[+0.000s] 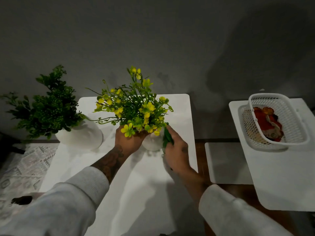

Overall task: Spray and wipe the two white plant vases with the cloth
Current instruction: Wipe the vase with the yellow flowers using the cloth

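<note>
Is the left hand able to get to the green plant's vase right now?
Probably yes. The green plant's vase stands close beside the left hand on the same table, with nothing between them, but the hand would first have to let go of the yellow-flower vase.

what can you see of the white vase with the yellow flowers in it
The white vase is small, rounded and smooth, ceramic by its look, and only its lower belly shows. It sits on the white table, holding a bunch of yellow flowers on green stems. The left hand grips its upper left side under the blooms; the right hand presses a green cloth against its right side.
</note>
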Motion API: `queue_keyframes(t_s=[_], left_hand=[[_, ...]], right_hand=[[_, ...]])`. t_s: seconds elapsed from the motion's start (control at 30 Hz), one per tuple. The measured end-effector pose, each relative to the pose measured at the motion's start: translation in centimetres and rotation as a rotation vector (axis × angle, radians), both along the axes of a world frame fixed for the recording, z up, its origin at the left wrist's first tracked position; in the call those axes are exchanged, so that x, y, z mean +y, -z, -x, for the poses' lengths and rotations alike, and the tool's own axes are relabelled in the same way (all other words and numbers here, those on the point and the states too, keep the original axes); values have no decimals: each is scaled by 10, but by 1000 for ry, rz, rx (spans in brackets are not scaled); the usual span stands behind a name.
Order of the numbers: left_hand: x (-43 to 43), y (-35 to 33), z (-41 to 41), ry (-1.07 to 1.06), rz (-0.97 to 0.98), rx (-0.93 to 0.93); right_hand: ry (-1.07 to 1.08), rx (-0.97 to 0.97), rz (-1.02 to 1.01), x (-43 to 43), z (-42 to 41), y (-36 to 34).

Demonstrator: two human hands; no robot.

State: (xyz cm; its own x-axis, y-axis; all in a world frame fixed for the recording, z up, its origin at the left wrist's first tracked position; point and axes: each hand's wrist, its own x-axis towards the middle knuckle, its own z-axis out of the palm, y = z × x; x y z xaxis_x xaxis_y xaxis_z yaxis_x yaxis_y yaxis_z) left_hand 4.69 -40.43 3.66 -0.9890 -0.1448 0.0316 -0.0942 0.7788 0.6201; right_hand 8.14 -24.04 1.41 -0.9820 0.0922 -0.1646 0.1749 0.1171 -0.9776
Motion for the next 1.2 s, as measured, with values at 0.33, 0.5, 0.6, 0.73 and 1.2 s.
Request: queue_keyframes(t_s=[0.33,0.5,0.6,0.73,1.2], left_hand=[[1,8,-48,-213,-297,-8],[-3,33,-99,-249,-746,-427],[-2,37,-119,-154,-1057,-541],[-2,36,-126,-115,-1299,-483],[-30,22,-102,-572,-1381,-69]], right_hand=[[-71,-308,-335,46,0,-9],[-138,-402,-87,39,-20,-2],[-164,-437,130,23,-30,-6],[-219,-449,295,7,-32,-15],[-91,40,-257,3,23,-34]])
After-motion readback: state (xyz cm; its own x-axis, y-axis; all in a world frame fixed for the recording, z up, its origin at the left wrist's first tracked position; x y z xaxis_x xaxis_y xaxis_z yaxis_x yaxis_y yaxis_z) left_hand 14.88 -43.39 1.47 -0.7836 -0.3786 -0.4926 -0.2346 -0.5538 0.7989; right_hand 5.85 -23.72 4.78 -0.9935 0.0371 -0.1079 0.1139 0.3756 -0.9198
